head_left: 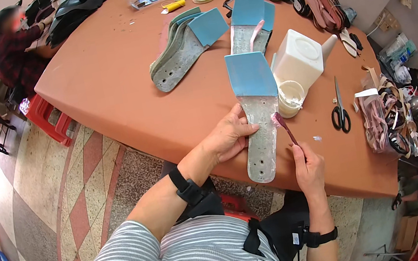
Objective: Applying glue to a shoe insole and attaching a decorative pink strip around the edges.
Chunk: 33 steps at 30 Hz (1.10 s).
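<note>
My left hand (233,136) grips the edge of a shoe insole (261,146), thumb on top. The insole is mottled grey with a blue far end (250,74) and two small holes near me. In my right hand (309,165) is a toothbrush (285,127) with a dark red handle; its pale pink bristles touch or nearly touch the insole's right edge. Just beyond the brush stands a small tub (291,100) with white stuff in it. Beside that, a white plastic bottle (298,59) lies on its side.
Stacked grey-and-blue insoles (179,57) lie farther left, and more (249,11) lie behind the held one. Black-handled scissors (340,114) rest at the right, near a bag of straps (385,116). A yellow tube (174,6) lies at the back. Another person (19,55) sits at the far left.
</note>
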Motion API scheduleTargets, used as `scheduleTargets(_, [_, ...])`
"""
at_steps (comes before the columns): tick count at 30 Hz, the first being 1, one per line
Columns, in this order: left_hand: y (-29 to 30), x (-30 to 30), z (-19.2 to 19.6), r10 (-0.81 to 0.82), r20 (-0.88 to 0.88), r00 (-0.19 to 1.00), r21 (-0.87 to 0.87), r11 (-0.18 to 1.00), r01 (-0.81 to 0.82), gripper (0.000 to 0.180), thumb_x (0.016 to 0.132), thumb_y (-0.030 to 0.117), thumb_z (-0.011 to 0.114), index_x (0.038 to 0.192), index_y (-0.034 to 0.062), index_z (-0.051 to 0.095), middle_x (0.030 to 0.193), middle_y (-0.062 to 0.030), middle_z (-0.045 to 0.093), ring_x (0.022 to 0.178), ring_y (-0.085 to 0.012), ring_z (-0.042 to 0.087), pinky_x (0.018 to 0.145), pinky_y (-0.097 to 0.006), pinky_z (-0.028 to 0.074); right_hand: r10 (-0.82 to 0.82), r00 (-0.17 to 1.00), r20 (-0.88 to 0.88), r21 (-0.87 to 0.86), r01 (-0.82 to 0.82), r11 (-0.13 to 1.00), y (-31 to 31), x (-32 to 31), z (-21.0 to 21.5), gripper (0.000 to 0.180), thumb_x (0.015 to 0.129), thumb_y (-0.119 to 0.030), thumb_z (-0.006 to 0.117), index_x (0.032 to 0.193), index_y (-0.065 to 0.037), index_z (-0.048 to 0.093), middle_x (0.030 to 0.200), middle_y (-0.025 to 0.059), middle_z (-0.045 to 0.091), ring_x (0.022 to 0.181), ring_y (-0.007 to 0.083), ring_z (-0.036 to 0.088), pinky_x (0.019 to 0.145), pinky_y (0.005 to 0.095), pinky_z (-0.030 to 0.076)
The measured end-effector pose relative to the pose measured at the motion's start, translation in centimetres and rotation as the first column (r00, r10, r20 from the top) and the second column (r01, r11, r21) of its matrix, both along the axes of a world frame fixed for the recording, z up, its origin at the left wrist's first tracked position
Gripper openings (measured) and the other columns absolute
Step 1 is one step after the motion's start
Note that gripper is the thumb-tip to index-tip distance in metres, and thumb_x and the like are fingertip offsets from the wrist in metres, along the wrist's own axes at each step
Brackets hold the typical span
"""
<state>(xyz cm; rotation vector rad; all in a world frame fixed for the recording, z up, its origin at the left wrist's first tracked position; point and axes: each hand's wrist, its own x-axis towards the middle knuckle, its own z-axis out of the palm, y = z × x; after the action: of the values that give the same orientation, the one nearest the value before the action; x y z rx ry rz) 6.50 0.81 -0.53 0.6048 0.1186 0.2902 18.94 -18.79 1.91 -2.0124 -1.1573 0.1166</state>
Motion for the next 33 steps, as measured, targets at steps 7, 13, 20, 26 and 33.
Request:
scheduleTargets(7, [0.0, 0.0, 0.1, -0.012, -0.030, 0.999, 0.011, 1.000, 0.012, 0.072, 0.090, -0.004, 0.058, 0.148, 0.0104, 0.019, 0.127, -0.0155, 0.056, 0.116, -0.0266, 0.059, 0.099, -0.042, 0.052, -0.048, 0.998, -0.039, -0.001, 0.048, 0.999, 0.3, 0.0, 0.1, 0.030, 0.100, -0.025, 0.051, 0.102, 0.002, 0.065, 0.071, 0.0138, 0.063, 0.065, 0.0166, 0.059, 0.062, 0.0332, 0.046])
scheduleTargets(13, [0.1, -0.1, 0.1, -0.074, -0.025, 0.997, 0.025, 0.997, 0.074, 0.069, 0.090, -0.004, 0.056, 0.147, 0.0100, 0.019, 0.125, -0.0153, 0.058, 0.114, -0.0257, 0.061, 0.096, -0.042, 0.054, -0.095, 0.994, -0.045, 0.016, 0.096, 0.995, 0.5, 0.0, -0.2, 0.029, 0.100, -0.026, 0.052, 0.104, 0.000, 0.065, 0.074, 0.0164, 0.065, 0.068, 0.0221, 0.063, 0.064, 0.0345, 0.047])
scheduleTargets(20, [0.2, -0.3, 0.2, -0.122, -0.041, 0.992, 0.052, 0.991, 0.124, 0.073, 0.088, -0.002, 0.061, 0.148, 0.0090, 0.021, 0.129, -0.0154, 0.057, 0.115, -0.0261, 0.060, 0.099, -0.041, 0.050, -0.136, 0.989, -0.054, 0.018, 0.137, 0.990, 0.6, -0.1, -0.1, 0.034, 0.101, -0.028, 0.050, 0.106, 0.002, 0.065, 0.074, 0.0071, 0.063, 0.070, 0.0130, 0.057, 0.065, 0.0301, 0.046])
scheduleTargets(26, [0.1, -0.2, 0.5, -0.080, -0.053, 0.995, 0.023, 0.996, 0.081, 0.075, 0.088, -0.003, 0.060, 0.149, 0.0099, 0.019, 0.129, -0.0164, 0.057, 0.115, -0.0268, 0.060, 0.099, -0.041, 0.051, -0.173, 0.965, -0.198, 0.015, 0.180, 0.984, -0.2, 0.7, -1.0, 0.033, 0.101, -0.028, 0.050, 0.109, 0.000, 0.066, 0.086, 0.0146, 0.070, 0.078, 0.0206, 0.067, 0.072, 0.0327, 0.050])
scheduleTargets(33, [0.2, -0.1, -0.1, -0.094, -0.021, 0.995, 0.030, 0.995, 0.094, 0.072, 0.090, -0.004, 0.057, 0.148, 0.0104, 0.017, 0.127, -0.0171, 0.057, 0.112, -0.0279, 0.062, 0.094, -0.041, 0.055, -0.138, 0.986, -0.092, 0.066, 0.144, 0.987, 0.3, 0.5, -1.2, 0.036, 0.102, -0.031, 0.047, 0.107, -0.001, 0.066, 0.060, -0.0034, 0.040, 0.056, 0.0062, 0.040, 0.051, 0.0260, 0.033])
